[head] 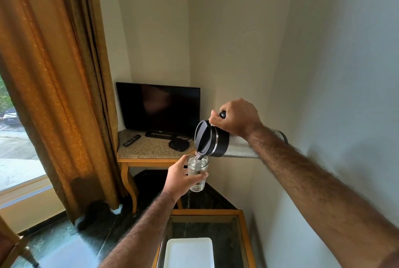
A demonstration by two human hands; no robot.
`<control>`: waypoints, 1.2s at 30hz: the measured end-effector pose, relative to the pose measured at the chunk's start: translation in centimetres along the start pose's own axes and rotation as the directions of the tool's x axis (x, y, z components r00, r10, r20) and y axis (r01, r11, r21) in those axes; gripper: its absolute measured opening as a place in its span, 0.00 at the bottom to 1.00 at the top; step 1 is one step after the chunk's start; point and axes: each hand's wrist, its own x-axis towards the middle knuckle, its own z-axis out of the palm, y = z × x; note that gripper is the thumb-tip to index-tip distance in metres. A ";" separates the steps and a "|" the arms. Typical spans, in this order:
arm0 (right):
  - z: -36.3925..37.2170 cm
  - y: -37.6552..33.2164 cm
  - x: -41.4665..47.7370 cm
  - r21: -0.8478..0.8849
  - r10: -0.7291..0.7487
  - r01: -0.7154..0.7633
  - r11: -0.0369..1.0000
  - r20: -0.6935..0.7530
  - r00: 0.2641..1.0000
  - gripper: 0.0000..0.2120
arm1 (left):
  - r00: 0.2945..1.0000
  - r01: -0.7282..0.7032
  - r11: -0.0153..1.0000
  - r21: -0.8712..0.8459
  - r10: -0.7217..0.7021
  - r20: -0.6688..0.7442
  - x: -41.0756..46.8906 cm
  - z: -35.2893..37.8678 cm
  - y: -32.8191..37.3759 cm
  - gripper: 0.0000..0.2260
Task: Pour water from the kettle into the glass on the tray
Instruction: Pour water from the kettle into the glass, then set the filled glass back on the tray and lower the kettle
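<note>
My right hand (237,117) grips the handle of a black kettle (210,141) with a steel band, tipped forward with its lid facing me. Its spout rests over the rim of a clear glass (197,173), and water runs into it. My left hand (183,178) is wrapped around the glass, holding it up in the air just below the spout. The glass is partly filled with water. A white rectangular tray (189,252) lies on the glass-topped table (243,235) below, with nothing on its visible part.
A stone-topped corner table (146,149) holds a dark television (158,109), a remote (131,139) and a small black box (178,144). A pale ledge (239,151) juts from the right wall behind the kettle. Brown curtains (56,95) hang at the left.
</note>
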 end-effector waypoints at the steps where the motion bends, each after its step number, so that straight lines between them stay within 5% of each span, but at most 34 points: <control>1: 0.0 0.1 0.0 0.008 0.006 -0.006 1.000 -0.001 1.000 0.28 | 1.000 0.001 1.000 -0.006 -0.001 0.001 0.0 0.0 0.0 0.28; 15: 2.0 2.2 -2.0 0.216 0.223 -0.231 0.949 0.063 0.973 0.28 | 1.000 0.015 0.999 -0.039 -0.014 0.008 0.4 0.5 -0.2 0.27; 25: 4.6 4.5 -4.9 0.469 0.524 -0.501 0.727 0.092 0.847 0.30 | 0.999 0.039 0.999 -0.011 -0.040 -0.012 1.0 1.2 -2.0 0.30; 30: 6.9 5.0 -7.2 0.568 0.687 -0.632 0.528 0.152 0.710 0.36 | 0.998 0.054 0.998 0.030 -0.054 -0.014 1.2 1.7 -3.2 0.29; 36: 10.4 6.3 -10.0 0.674 0.861 -0.729 0.120 0.295 0.414 0.26 | 0.993 0.119 0.992 0.038 -0.118 -0.022 1.4 2.7 -6.2 0.32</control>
